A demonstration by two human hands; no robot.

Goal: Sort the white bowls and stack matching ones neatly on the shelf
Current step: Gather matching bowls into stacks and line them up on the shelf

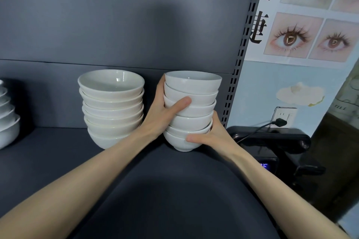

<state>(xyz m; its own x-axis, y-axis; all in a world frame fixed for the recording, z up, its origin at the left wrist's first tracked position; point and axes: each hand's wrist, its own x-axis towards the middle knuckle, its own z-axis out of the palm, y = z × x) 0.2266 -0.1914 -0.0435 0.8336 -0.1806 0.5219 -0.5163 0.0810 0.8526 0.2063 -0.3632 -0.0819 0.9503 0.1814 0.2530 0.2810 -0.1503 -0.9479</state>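
Note:
A stack of several small white bowls [192, 91] stands on the dark grey shelf [174, 180], slightly uneven. My left hand [165, 110] grips the stack's left side, thumb across the front of the middle bowls. My right hand [211, 136] holds the lower right side, thumb lying on the bottom bowl. To the left stands a second stack of several wider white bowls [111, 106], apart from both hands.
A third stack of white bowls [6, 118] shows at the far left edge. The shelf's slotted upright [240, 54] rises at the right. Beyond it sit a black device with a plugged cable [272, 139] and a wall poster [310, 15].

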